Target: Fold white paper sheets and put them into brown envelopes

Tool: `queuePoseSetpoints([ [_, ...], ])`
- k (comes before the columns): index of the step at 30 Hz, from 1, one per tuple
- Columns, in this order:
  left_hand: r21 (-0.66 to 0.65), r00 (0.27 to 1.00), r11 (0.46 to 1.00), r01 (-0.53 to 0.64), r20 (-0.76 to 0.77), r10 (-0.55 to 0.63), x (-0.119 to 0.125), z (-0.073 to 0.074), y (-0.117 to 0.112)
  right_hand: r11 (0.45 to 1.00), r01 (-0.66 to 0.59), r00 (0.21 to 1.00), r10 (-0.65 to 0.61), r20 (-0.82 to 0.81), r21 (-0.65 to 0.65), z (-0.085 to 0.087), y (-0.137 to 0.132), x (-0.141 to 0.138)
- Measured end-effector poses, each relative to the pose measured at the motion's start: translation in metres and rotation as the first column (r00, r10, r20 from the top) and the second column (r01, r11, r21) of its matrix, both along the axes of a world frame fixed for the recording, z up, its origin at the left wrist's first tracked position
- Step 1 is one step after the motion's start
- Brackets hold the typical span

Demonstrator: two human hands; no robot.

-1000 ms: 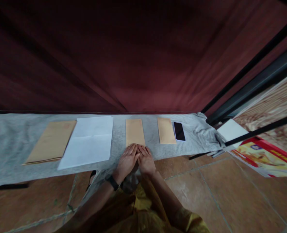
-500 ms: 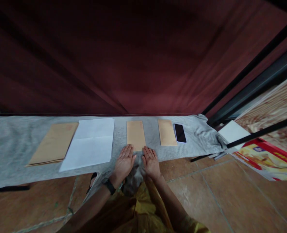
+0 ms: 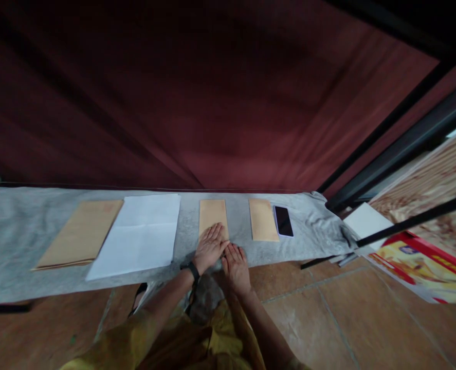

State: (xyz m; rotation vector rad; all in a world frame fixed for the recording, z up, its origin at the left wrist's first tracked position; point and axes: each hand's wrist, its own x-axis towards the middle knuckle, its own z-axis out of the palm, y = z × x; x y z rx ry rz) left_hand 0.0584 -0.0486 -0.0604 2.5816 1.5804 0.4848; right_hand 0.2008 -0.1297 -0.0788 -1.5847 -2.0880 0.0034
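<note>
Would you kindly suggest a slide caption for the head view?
Left hand flat on the middle brown envelope, right hand beside it on the grey cloth; white paper and phone nearby.

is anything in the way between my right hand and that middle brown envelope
Nothing visible does. The left hand lies flat on the near end of the middle envelope, and the right hand rests just beside it at the grey cloth's near edge.

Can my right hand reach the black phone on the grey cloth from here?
Probably yes. The right hand lies open and empty at the near edge of the grey cloth; between it and the black rectangular smartphone lies only a flat tan paper envelope.
</note>
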Motion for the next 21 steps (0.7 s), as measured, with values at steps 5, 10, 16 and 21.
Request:
queuePoseSetpoints([
  [5, 0.037, 0.994, 0.994, -0.105, -0.026, 0.106, -0.023, -0.003, -0.003, 1.0, -0.006, 1.0, 0.005, 0.031, 0.017, 0.001, -0.001, 0.0],
  [10, 0.029, 0.976, 0.976, -0.216, -0.023, 0.217, -0.041, -0.005, -0.011, 1.0, -0.02, 1.0, 0.02, 0.011, 0.005, 0.005, -0.003, 0.001],
  [16, 0.057, 0.941, 0.94, -0.338, 0.043, 0.335, -0.045, 0.0, -0.038, 0.999, -0.034, 0.999, 0.035, -0.006, 0.005, 0.006, -0.004, 0.0],
  [21, 0.072, 0.994, 0.992, -0.108, 0.011, 0.107, -0.041, 0.005, -0.065, 0.999, -0.039, 0.999, 0.038, -0.017, -0.016, 0.009, -0.005, 0.002],
])
